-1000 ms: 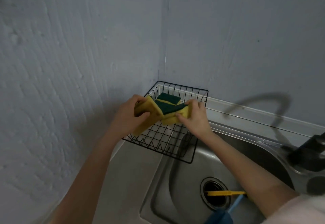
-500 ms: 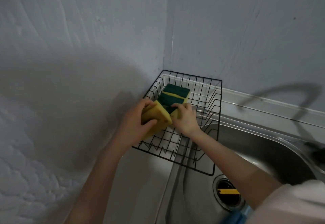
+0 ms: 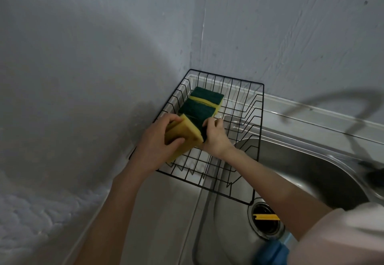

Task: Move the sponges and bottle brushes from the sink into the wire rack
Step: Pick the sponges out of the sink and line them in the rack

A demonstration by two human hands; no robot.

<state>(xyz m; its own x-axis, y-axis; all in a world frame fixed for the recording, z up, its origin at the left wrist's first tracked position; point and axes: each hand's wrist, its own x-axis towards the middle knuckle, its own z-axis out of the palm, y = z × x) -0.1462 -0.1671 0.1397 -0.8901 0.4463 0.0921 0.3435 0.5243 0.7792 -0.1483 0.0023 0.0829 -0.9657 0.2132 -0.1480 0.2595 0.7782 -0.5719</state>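
Rack (image 3: 256, 140) right half open – sponges (image 3: 199, 106) crowd left.

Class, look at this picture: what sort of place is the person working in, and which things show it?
Most likely a kitchen sink corner. A stainless steel sink with a drain, a black wire rack on its edge, and yellow-green scrubbing sponges all point to dishwashing.

- The faucet (image 3: 374, 176) at the right edge is blurred and cut off.
- A blue brush (image 3: 272, 252) in the sink (image 3: 301, 160) is blurred, partly hidden by the right forearm.
- A yellow handle (image 3: 265, 217) over the drain disappears behind that forearm.
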